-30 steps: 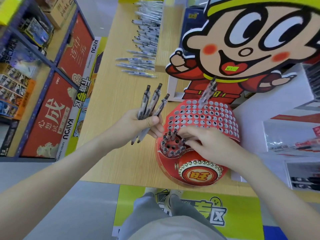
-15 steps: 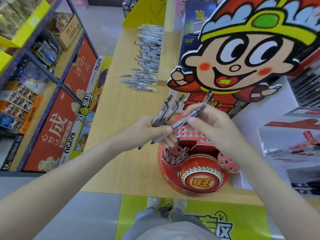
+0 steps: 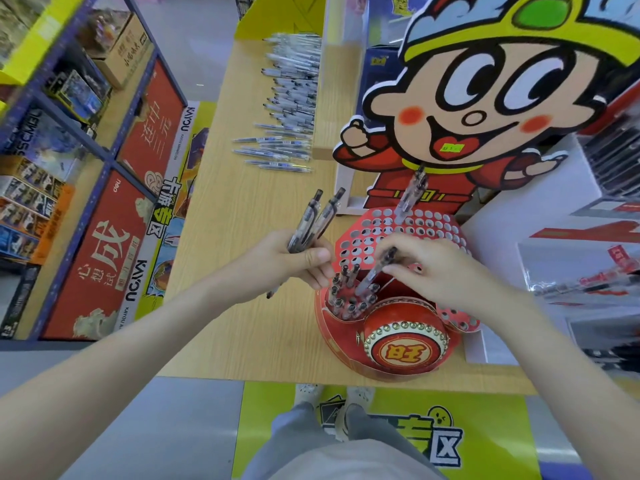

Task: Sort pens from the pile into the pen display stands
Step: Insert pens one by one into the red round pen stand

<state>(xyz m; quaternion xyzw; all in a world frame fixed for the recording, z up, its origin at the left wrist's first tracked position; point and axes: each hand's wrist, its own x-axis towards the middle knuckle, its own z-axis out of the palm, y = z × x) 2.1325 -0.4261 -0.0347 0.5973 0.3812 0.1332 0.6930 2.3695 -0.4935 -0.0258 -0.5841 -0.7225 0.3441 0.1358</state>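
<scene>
A red drum-shaped pen display stand (image 3: 398,362) with a perforated top sits on the wooden table (image 3: 242,209). Several dark pens (image 3: 346,299) stand in its front left holes, and one pen (image 3: 410,195) stands alone at the back. My left hand (image 3: 294,261) grips two pens (image 3: 317,220) just left of the stand, their tops pointing up. My right hand (image 3: 440,271) pinches a single pen (image 3: 375,271), tilted, with its lower end among the standing pens. A pile of loose pens (image 3: 287,109) lies farther back on the table.
A large cartoon-figure cardboard sign (image 3: 485,109) rises behind the stand. Blue shelving with boxes and red posters (image 3: 104,188) lines the left aisle. White display cases (image 3: 581,271) stand to the right. A wooden divider (image 3: 332,98) borders the pen pile.
My right hand took one pen from my left hand's bunch and brought it down into the stand's front left holes. My left hand now holds two pens instead of three.
</scene>
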